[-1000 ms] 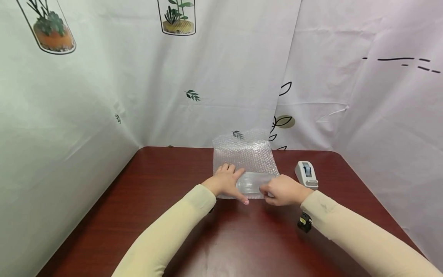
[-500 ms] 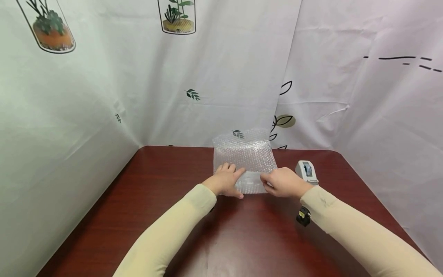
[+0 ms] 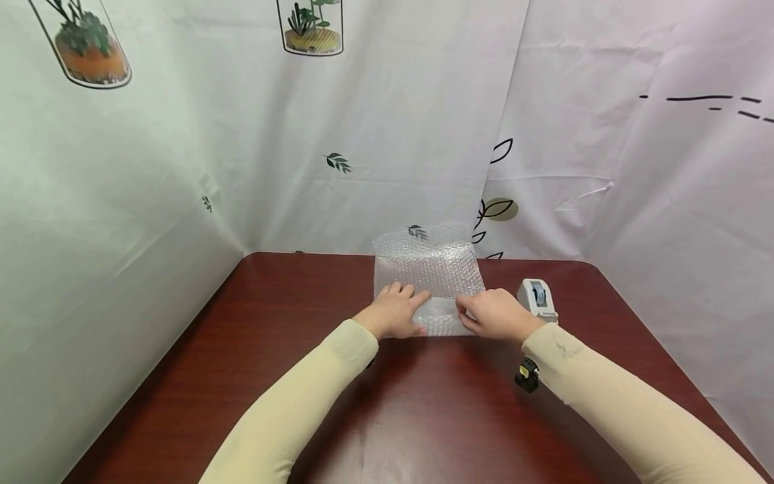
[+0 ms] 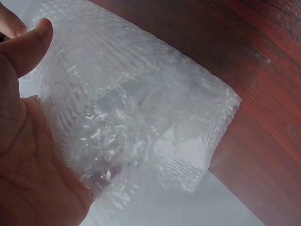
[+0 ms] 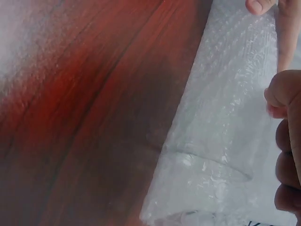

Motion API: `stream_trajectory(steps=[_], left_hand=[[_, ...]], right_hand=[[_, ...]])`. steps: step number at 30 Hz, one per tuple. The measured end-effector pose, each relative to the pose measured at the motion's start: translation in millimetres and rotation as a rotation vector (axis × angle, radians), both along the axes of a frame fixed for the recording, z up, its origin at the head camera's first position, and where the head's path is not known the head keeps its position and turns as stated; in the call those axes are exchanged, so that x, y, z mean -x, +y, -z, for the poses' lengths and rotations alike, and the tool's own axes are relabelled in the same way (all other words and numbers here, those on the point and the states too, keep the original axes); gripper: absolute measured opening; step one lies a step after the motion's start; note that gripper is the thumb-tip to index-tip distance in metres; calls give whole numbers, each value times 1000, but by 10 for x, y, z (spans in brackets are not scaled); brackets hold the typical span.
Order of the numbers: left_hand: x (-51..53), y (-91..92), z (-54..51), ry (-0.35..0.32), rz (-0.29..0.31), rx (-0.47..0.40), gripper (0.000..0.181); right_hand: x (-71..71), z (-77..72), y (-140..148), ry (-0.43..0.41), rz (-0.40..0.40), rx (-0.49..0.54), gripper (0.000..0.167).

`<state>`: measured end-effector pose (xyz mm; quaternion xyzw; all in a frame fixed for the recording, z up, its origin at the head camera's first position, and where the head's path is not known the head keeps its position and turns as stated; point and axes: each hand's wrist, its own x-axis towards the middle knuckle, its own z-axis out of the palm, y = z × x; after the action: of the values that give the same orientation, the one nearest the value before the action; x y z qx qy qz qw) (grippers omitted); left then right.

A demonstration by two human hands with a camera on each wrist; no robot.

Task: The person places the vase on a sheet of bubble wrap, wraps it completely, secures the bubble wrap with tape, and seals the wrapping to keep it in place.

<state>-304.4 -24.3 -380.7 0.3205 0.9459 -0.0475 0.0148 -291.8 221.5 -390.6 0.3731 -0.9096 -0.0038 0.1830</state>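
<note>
A sheet of clear bubble wrap (image 3: 426, 272) lies at the back of the table, its near part folded or rolled into a flat bundle. My left hand (image 3: 396, 312) rests on the bundle's left part, fingers spread, with the thumb near its front edge. At the right part, my right hand (image 3: 494, 314) has curled fingers, and its thumb and forefinger pinch the wrap's folded edge. Through the bubble wrap (image 5: 211, 113) in the right wrist view runs a faint curved line; what lies inside is unclear. The left wrist view shows the bundle's open, layered end.
A white tape dispenser (image 3: 537, 300) stands to the right, just beyond my right hand. The dark red wooden table (image 3: 423, 417) meets a white printed curtain (image 3: 387, 134) at the back. The wrap's far end leans up against the curtain.
The bundle's near edge has moved slightly away from me, with more wrap folded over. My right hand has shifted a little farther back; my left hand stays spread on the wrap, thumb drawn in.
</note>
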Motion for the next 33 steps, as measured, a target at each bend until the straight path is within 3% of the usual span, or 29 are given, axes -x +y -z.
stream_trajectory(steps=[5,12,15,19,23,29,33], left_hand=[[54,-1,-5,-50,-20,3,76],[137,-19,-54,-173,-63,-24,76],[164,-22,-83,-238,-84,-31,76],[193,-22,-119,-310,-112,-48,75],[207,-31,-138,-371,-154,-82,72],[199,-54,-153,-419,-163,-115,69],[188,-56,-163,-434,-157,-136,69]], right_hand=[[-19,62,-19,45,-1,75,16],[-60,188,-54,215,-111,110,16],[-86,216,-83,247,-163,83,23],[-127,252,-123,198,-168,22,52],[-161,287,-156,133,-90,-35,77],[-183,335,-190,66,2,-94,93],[-156,341,-212,40,19,-76,92]])
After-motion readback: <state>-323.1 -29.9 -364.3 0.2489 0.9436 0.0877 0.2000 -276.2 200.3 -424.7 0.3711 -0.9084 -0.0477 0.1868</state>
